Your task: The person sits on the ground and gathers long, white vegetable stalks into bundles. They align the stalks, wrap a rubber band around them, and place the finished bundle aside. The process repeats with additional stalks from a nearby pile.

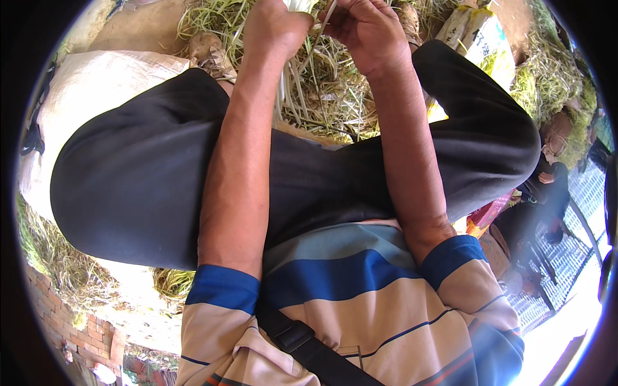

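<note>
My left hand [276, 30] is closed around a bundle of long, pale white-green plant stalks [288, 94] at the top of the view. The stalks hang below the fist, and their upper part is cut off by the picture's edge. Beside it, my right hand [374, 36] has its fingers curled and pinches a thin pale strand [329, 13]. The hands are apart, level with each other, beyond my crossed or bent legs. Under them lies a litter of loose stripped leaves and stalks [333, 91].
A pale woven sack [120, 72] lies at the left, under my knee. Past my right knee are a printed bag [483, 41] and a heap of green trimmings [550, 77]. Another person [555, 188] is at the far right. Stacked bricks [72, 323] stand at lower left.
</note>
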{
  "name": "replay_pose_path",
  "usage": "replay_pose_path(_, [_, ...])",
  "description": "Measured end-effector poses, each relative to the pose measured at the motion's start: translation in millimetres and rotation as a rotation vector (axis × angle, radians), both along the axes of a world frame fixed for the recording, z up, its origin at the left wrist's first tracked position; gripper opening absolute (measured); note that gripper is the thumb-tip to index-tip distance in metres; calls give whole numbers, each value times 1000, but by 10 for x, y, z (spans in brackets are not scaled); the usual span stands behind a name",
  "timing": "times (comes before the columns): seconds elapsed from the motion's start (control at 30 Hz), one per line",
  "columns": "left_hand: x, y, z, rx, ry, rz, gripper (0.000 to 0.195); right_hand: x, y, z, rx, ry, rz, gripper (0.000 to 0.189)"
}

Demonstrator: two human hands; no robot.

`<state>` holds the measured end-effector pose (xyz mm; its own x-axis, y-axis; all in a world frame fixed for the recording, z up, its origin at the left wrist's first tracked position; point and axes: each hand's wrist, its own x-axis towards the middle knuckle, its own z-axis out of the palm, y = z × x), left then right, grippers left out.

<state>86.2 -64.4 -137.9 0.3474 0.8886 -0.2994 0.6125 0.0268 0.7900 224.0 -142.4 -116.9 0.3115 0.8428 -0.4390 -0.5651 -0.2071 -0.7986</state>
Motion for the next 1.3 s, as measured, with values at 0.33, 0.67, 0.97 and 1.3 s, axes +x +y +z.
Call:
replay_pose_path(0.33, [34, -1, 59, -72, -29, 26, 26, 44, 84, 43, 133, 22, -12, 12])
replay_pose_path(0.67, [-39, -19, -55, -25, 32, 11, 29, 58, 76, 278, 338, -14, -60, 11])
replay_pose_path(0.97, [-105, -25, -271, 143, 65, -55, 33, 194, 20, 513, 346, -40, -176, 10])
replay_pose_path(1.3, [-151, -70, -304, 127, 38, -83, 35, 224, -64, 852, 384, -147, -188, 13])
